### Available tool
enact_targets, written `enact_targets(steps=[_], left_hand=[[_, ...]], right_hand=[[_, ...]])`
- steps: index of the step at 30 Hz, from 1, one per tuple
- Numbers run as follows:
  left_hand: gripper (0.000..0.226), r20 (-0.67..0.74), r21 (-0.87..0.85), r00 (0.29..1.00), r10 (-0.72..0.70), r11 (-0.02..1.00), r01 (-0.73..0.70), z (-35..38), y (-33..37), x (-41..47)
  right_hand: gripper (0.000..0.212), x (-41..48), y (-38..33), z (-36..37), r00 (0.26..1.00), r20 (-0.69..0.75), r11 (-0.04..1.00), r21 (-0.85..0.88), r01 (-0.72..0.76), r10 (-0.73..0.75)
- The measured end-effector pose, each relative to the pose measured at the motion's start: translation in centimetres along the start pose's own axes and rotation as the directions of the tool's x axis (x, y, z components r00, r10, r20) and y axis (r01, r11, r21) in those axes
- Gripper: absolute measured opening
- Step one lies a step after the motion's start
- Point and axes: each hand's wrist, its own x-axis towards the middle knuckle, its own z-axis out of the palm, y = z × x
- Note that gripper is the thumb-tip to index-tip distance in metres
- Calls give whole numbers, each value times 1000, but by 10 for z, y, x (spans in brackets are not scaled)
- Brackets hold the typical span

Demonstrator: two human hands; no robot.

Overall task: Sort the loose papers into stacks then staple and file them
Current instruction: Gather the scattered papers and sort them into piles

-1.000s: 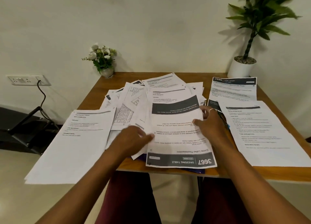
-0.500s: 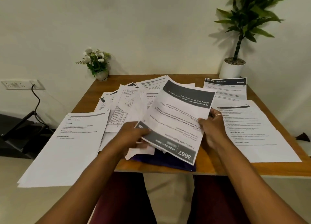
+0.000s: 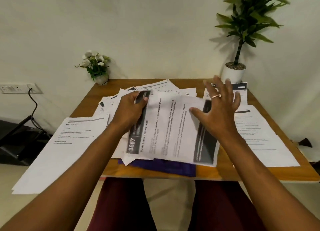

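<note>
1. The sheet (image 3: 169, 126) marked 3667 is held sideways over the loose pile (image 3: 155, 87) at mid-table, gripped at its far left corner by the left hand (image 3: 129, 111); the right hand (image 3: 220, 113) is spread open over its right end, holding nothing.
2. The free end is best steadied before the sheet is matched to a stack.
3. The left stack (image 3: 69, 149) overhangs the table (image 3: 223, 171) edge; little bare wood is left, mostly at the front right beside a purple folder (image 3: 164, 168).

We see a wooden table (image 3: 259, 174) set against a plain pale wall (image 3: 155, 31). Left of the table, a socket plate (image 3: 19, 88) sits on that wall above what may be a dark stand (image 3: 17, 144).
</note>
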Motion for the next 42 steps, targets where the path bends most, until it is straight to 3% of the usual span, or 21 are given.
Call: enact_targets(steps=[2, 5, 7, 11, 16, 22, 27, 31, 33, 38, 42], left_hand=[[23, 88, 100, 994, 59, 993, -68, -2, 9, 7], [12, 196, 84, 973, 125, 986, -143, -1, 16, 11], [14, 234, 82, 965, 120, 986, -142, 1, 16, 13], [12, 287, 77, 949, 130, 984, -158, 4, 14, 12], [22, 335, 119, 937, 102, 981, -150, 8, 16, 4], [49, 196, 223, 980, 45, 971, -89, 10, 4, 10], [43, 252, 55, 946, -205, 979, 197, 23, -21, 19], [27, 388, -238, 860, -332, 865, 442, 53, -20, 18], [20, 407, -267, 857, -316, 856, 443, 75, -17, 17], [14, 306, -310, 907, -288, 871, 381, 129, -1, 23], [15, 292, -371, 908, -299, 840, 396, 160, 12, 34]], right_hand=[[80, 7, -8, -10, 995, 74, 996, -57, 73, -69], [63, 11, -24, -19, 935, 352, 990, 116, -83, 37], [52, 7, -30, -19, 902, 430, 972, 201, -123, 25], [52, -5, -31, -8, 884, 468, 938, 302, -169, 8], [50, -12, -32, 2, 844, 535, 811, 477, -339, 39], [35, -11, -9, 3, 835, 512, 676, 544, -497, 201], [24, -17, 26, 0, 780, 457, 464, 629, -624, 428], [25, -20, 52, 0, 719, 431, 351, 661, -663, 546], [26, -20, 62, -2, 698, 436, 306, 676, -670, 568], [31, -21, 89, -10, 651, 454, 207, 701, -683, 608], [41, -28, 117, -22, 653, 555, 202, 662, -722, 515]])
